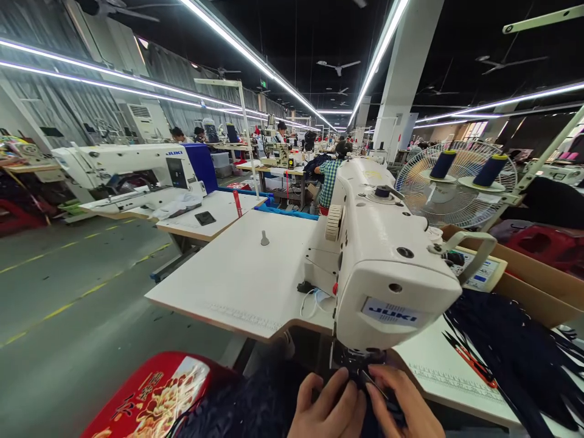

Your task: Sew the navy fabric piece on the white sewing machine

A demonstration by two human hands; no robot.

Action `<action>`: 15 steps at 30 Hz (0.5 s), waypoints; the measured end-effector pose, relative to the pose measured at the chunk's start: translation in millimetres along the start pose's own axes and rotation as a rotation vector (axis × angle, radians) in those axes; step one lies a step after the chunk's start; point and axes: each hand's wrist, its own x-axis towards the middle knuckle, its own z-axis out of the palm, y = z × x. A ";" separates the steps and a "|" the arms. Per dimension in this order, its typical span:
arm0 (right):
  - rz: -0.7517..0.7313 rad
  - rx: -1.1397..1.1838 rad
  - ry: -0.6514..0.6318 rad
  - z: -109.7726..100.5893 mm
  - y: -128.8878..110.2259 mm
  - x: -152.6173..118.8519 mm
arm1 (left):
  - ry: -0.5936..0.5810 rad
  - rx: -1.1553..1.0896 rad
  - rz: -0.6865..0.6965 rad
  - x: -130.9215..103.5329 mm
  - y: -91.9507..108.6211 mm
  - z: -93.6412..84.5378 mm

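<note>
Left hand (326, 410) and right hand (401, 404), near edge, fingers curled, seemingly pinching dark navy fabric (255, 404) beneath the white Juki sewing machine (387, 267) head; grip partly hidden.

i'm looking down a garment factory floor, a big sewing hall. right in front of me sits a white juki industrial sewing machine (383, 261) on a pale counter (246, 280), and a second machine (132, 173) stands on the next counter to the left. more stations run in rows into the distance, with people (329, 173) seated at them. two dark blue thread cones (488, 170) stand on a rack beside a fan (456, 182). dark fabric (506, 347) is heaped to my right. long light strips (255, 58) cross the black ceiling, and yellow lines (68, 304) mark the grey floor aisle.
</note>
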 end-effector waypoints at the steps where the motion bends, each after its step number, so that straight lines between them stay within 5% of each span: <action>1: -0.043 -0.019 -0.038 -0.8 3.2 0.1 | -0.003 -0.006 -0.002 -1.2 -0.1 0.4; 15: -0.206 -0.167 -0.083 0.1 12.1 0.7 | 0.089 0.015 0.015 4.6 0.7 2.6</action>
